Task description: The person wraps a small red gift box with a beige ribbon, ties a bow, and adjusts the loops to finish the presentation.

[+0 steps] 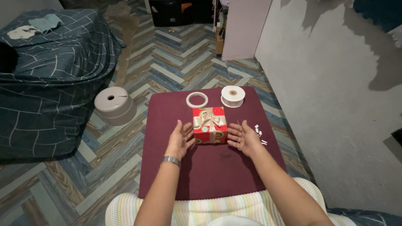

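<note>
1. My left hand [181,138] and my right hand [243,137] sit on either side of the gift box [210,124], palms turned in toward it. The fingers of both are spread and relaxed, closed on nothing. My left fingertips look to be just at the box's left side; I cannot tell whether they touch it. My right hand is just beside the box's right side, apart from it.

2. The box stands on the maroon table [209,175], about mid-width and toward the far half. It is wrapped in red patterned paper, and a pale ribbon bow [210,119] is tied on top.

3. I judge the wrapping and tying done. This looks like the moment of framing or settling the finished box. The next move would call for both palms closing in evenly on its sides.

4. The box is nearly square, so it has no clear long axis. Its bow faces straight up, and its sides run about square to the table's edges.

5. Beyond the box lie a white tape ring [197,99] and, right of that, a ribbon spool [233,96]. Small white scraps [259,133] lie right of the box, past my right hand.
</note>
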